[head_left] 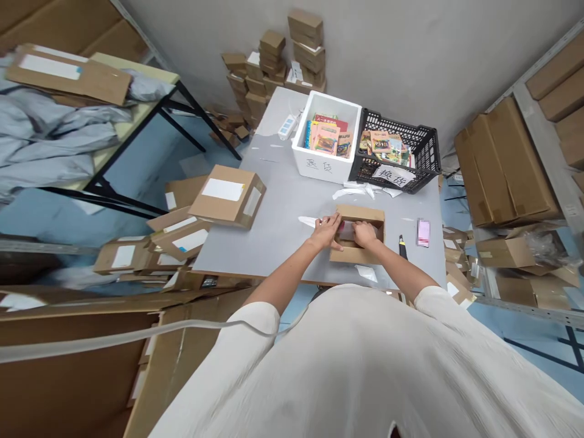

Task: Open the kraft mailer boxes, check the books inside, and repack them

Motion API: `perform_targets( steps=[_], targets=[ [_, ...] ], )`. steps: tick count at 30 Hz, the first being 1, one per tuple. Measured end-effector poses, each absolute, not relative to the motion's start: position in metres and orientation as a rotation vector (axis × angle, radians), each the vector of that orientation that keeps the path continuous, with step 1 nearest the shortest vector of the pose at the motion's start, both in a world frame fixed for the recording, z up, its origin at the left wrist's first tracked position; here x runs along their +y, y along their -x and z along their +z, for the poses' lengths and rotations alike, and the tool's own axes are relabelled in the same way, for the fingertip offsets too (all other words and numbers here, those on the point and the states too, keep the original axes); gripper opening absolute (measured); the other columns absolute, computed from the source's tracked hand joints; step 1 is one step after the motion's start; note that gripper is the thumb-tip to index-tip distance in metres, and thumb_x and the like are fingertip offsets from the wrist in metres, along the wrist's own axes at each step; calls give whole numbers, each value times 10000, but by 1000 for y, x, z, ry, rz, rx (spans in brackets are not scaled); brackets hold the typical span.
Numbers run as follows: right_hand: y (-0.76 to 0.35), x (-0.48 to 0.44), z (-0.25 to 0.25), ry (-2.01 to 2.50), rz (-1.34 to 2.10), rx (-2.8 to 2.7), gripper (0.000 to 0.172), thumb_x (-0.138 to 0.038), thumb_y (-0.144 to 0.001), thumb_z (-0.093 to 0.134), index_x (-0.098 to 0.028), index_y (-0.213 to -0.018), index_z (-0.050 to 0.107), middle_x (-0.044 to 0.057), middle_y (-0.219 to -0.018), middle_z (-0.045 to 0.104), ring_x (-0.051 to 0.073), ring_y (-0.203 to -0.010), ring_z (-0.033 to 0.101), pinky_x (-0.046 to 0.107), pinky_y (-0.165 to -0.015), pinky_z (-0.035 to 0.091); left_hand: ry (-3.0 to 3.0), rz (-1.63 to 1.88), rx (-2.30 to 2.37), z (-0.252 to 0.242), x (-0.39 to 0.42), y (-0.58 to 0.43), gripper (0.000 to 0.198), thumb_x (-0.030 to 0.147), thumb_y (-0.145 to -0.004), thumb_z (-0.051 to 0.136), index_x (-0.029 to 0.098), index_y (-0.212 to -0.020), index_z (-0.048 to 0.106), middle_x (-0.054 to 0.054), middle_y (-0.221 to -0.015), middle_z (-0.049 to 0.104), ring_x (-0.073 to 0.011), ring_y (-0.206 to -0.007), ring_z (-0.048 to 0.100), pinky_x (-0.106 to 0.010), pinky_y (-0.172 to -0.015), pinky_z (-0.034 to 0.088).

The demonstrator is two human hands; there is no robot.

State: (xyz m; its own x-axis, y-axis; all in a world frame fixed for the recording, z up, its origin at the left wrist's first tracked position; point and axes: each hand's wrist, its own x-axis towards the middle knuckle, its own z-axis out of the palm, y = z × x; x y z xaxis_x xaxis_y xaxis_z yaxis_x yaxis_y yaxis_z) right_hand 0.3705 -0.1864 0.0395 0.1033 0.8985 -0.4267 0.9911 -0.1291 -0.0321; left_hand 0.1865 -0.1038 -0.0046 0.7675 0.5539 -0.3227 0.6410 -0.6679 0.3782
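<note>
An open cardboard box [357,212] sits near the front edge of the grey table, its flaps folded outward. My left hand [326,232] grips the left side of this box, fingers bent over the edge and thumb low. Inside the box is my right hand [365,233], closed, with its fingertips and whatever they hold hidden. A small dark-pink item [341,225] shows by my left fingertips, too covered to name. To the right of the box lie a black and yellow utility knife [402,247] and a pink-screened phone [423,232].
Behind the box stand a white foam bin [325,166] and a black plastic crate [426,149], both containing booklets. A closed carton [223,204] rests on the table's [278,213] left side. Paper scraps [356,190] lie around. Stacked cartons [308,55] line the wall.
</note>
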Motion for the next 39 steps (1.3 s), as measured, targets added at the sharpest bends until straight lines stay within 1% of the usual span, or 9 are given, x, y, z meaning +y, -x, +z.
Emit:
perform_targets(
  steps=[6,12,17,20,25,29,31,34,39],
  targets=[
    [-363,-181,29,-2126,-428,1828,410,-142,-1062,546,-120,-1434,716,251,-1423,731,345,-1312,688,454,-1126,514,-2466,-223,877,-8,-104,-186,1598,834,-711,930,257,-1874,-2,-215,-1943,41,-521,-1661,286,-613,-1299,282],
    [-355,-181,23,-2038,-381,1819,380,-114,-1066,519,-94,-1321,800,270,-1383,726,331,-1261,699,419,-1055,533,-2479,-214,865,-11,-104,-184,1586,741,-710,970,254,-1876,11,-204,-1944,57,-516,-1656,294,-611,-1300,287],
    [-356,-189,38,-2069,-377,1853,396,-99,-1071,486,-72,-1318,794,271,-1297,774,342,-1209,727,437,-1065,503,-2480,-208,860,-9,-103,-183,1563,759,-714,969,256,-1876,52,-206,-1942,79,-506,-1653,309,-589,-1300,295],
    [-369,-197,55,-2162,-361,1897,380,-102,-1068,478,-96,-1264,804,249,-1259,797,343,-1195,724,428,-1084,473,-2488,-227,863,-7,-101,-183,1566,786,-723,955,265,-1875,31,-210,-1942,74,-509,-1652,313,-587,-1305,291],
    [-419,-205,86,-2625,-321,1944,309,-266,-1073,530,-188,-1160,816,164,-1190,825,338,-1151,721,398,-1038,501,-2505,-258,876,-5,-100,-184,1556,799,-743,929,285,-1873,-9,-199,-1944,70,-515,-1647,319,-584,-1295,306],
    [-480,-204,105,-3254,-381,1803,338,-423,-1040,575,-177,-1132,787,96,-1016,815,273,-953,734,352,-903,570,-2518,-290,887,-2,-99,-184,1537,810,-756,904,279,-1875,-8,-196,-1944,84,-516,-1641,327,-575,-1275,325],
    [-512,-207,113,-3499,-422,1712,359,-462,-1011,597,-160,-1088,773,88,-969,800,246,-912,728,328,-853,582,-2526,-312,893,0,-99,-184,1548,828,-752,894,280,-1873,-22,-198,-1944,82,-518,-1641,326,-571,-1270,324],
    [-556,-222,117,-3746,-468,1530,339,-465,-957,638,-155,-1029,755,65,-894,769,219,-848,700,305,-779,574,-2529,-333,901,5,-98,-184,1566,888,-740,862,284,-1870,-38,-200,-1944,79,-521,-1639,321,-568,-1271,308],
    [-606,-260,102,-3968,-472,1080,176,-351,-848,670,-179,-851,706,-2,-748,673,180,-722,603,294,-695,526,-2533,-387,925,11,-98,-185,1564,940,-738,815,284,-1871,-40,-184,-1948,77,-516,-1639,316,-551,-1265,313]
  ],
)
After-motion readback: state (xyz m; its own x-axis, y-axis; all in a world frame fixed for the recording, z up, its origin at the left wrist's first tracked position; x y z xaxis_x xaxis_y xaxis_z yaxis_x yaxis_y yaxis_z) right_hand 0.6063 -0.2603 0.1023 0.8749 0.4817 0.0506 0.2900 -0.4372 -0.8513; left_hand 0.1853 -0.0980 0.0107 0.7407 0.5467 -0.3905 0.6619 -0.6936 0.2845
